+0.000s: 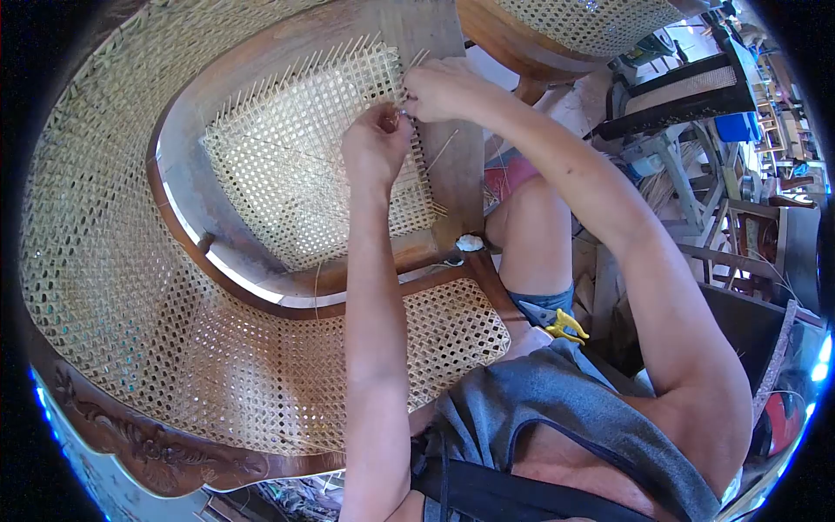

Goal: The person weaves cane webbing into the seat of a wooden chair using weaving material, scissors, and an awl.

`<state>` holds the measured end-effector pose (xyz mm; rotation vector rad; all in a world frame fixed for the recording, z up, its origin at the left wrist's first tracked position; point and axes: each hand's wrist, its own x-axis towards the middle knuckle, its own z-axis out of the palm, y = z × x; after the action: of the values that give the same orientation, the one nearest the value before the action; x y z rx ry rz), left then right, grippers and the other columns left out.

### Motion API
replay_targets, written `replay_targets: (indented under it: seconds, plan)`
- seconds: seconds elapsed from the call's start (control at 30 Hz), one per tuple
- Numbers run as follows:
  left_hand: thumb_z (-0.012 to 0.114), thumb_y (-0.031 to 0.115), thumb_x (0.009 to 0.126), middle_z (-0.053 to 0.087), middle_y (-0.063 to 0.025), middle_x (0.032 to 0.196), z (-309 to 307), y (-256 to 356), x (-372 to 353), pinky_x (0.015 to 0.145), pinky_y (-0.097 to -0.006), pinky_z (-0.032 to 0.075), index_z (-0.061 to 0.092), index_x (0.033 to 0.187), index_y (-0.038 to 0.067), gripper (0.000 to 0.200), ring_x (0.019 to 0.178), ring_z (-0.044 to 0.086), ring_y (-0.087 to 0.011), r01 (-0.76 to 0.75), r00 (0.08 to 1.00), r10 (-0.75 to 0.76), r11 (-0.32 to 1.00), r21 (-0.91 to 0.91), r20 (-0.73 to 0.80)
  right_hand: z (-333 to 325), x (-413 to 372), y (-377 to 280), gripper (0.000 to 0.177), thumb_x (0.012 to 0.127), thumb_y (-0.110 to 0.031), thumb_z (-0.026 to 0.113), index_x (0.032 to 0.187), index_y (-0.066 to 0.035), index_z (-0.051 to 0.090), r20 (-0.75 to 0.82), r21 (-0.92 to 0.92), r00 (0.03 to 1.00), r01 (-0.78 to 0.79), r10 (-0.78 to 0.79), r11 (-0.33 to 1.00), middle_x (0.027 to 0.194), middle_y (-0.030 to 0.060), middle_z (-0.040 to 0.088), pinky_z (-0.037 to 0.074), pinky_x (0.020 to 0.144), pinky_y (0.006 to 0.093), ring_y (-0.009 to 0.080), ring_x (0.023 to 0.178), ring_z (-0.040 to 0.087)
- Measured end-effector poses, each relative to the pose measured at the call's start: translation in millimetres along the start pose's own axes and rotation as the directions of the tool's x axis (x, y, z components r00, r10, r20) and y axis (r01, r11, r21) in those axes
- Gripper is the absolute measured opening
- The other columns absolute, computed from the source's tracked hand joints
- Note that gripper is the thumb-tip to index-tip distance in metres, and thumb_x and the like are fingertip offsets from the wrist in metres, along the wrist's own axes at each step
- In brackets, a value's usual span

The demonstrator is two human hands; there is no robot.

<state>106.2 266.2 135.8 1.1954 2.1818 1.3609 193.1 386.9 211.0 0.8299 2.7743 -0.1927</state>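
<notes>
A woven cane panel [287, 165] fills the opening of a wooden chair seat frame [439, 165], with cane ends sticking up along its far edge. My left hand [376, 143] is closed in a pinch over the panel's right border; a small shiny bit shows at its fingertips, too small to name. Against it, on the frame's right rail, my right hand [439, 90] has its fingers pressed together, and what lies in them is hidden. A loose cane strand [444, 149] stands out below the right hand.
A cane chair back [96, 226] curves round the left side, and another cane panel [452, 331] lies nearer me. Yellow-handled pliers [564, 325] rest by my lap. A second cane piece [583, 22] is at the top; a dark chair [687, 91] stands at right.
</notes>
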Motion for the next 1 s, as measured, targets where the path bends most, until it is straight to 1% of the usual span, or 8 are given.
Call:
replay_targets:
  seconds: [0.07,0.4,0.5,0.57,0.7,0.8,0.87,1.0]
  plan:
    - [0.070,0.016,0.080,0.069,-0.0133,0.077,13.3,-13.0,-7.4,0.065,-0.0357,0.053,0.072,0.092,0.006,0.016,0.068,0.068,-0.0263,-0.035,0.991,0.033,0.999,-0.012,-0.128,3.1,-7.1,-4.6,0.031,0.080,-0.026,0.062,0.100,-0.004,0.070,-0.178,0.020,0.982,-0.054,0.057,0.998,0.101,0.0180,0.070,0.052,0.081,0.0448,0.0308,0.096,0.068]
    - [0.070,0.010,0.079,0.065,-0.0102,0.074,36.6,-21.6,-18.2,0.063,-0.0347,0.052,0.068,0.089,0.006,0.011,0.065,0.065,-0.0240,-0.095,0.950,0.060,0.991,-0.099,-0.308,-6.0,-30.8,22.7,0.039,0.085,-0.042,0.059,0.089,-0.007,0.073,-0.154,-0.002,0.968,-0.202,0.199,0.979,0.096,0.0172,0.071,0.050,0.083,0.0475,0.0326,0.092,0.069]
    - [0.069,0.009,0.079,0.064,-0.0113,0.075,34.3,-20.3,-16.0,0.062,-0.0341,0.052,0.066,0.092,0.005,0.014,0.064,0.063,-0.0231,-0.146,0.931,0.111,0.986,-0.078,-0.346,11.1,-31.5,23.9,0.045,0.086,-0.048,0.058,0.094,-0.005,0.072,-0.187,0.212,0.940,-0.246,0.287,0.946,0.095,0.0190,0.070,0.050,0.084,0.0464,0.0353,0.093,0.068]
    - [0.068,0.007,0.079,0.064,-0.0088,0.073,31.6,-26.9,-19.8,0.062,-0.0320,0.051,0.065,0.093,0.004,0.015,0.063,0.062,-0.0186,-0.050,0.965,0.002,0.984,-0.173,-0.264,43.9,-23.1,26.8,0.051,0.085,-0.053,0.060,0.089,-0.004,0.068,-0.299,0.652,0.921,0.007,0.248,0.758,0.084,0.0171,0.069,0.051,0.072,0.0418,0.0335,0.081,0.067]
    - [0.064,0.004,0.081,0.062,-0.0040,0.072,22.6,-14.6,-32.4,0.063,-0.0289,0.050,0.064,0.089,0.002,0.009,0.066,0.059,-0.0118,0.008,0.955,-0.116,0.931,-0.365,-0.274,55.7,-17.4,16.0,0.044,0.085,-0.047,0.065,0.091,-0.003,0.064,-0.353,0.502,0.912,-0.005,0.209,0.865,0.082,0.0157,0.068,0.050,0.070,0.0415,0.0328,0.078,0.067]
    - [0.061,0.001,0.084,0.065,-0.0011,0.080,2.0,21.8,-61.6,0.067,-0.0248,0.049,0.066,0.090,0.002,0.008,0.073,0.058,-0.0077,0.063,0.975,0.076,0.804,-0.591,0.208,66.4,-4.0,25.2,0.036,0.086,-0.039,0.066,0.095,-0.004,0.064,-0.425,0.572,0.885,0.100,0.191,0.814,0.081,0.0172,0.067,0.049,0.070,0.0420,0.0335,0.077,0.067]
    - [0.064,0.003,0.085,0.068,-0.0017,0.087,-35.4,94.4,-89.5,0.071,-0.0241,0.050,0.068,0.095,0.002,0.011,0.080,0.061,-0.0083,0.292,0.748,0.307,0.645,-0.707,0.589,65.1,-6.9,24.4,0.033,0.089,-0.035,0.064,0.096,-0.003,0.062,-0.472,0.625,0.833,0.084,0.289,0.776,0.081,0.0187,0.067,0.049,0.070,0.0423,0.0360,0.077,0.066]
    - [0.065,0.017,0.084,0.066,-0.0077,0.086,-94.1,216.3,-153.8,0.073,-0.0328,0.051,0.069,0.091,0.004,0.015,0.080,0.064,-0.0240,0.413,0.508,0.788,0.130,-0.901,0.347,52.5,-50.5,32.0,0.031,0.091,-0.033,0.062,0.095,-0.002,0.058,-0.396,0.563,0.866,-0.033,0.305,0.826,0.080,0.0194,0.065,0.048,0.068,0.0417,0.0348,0.073,0.064]
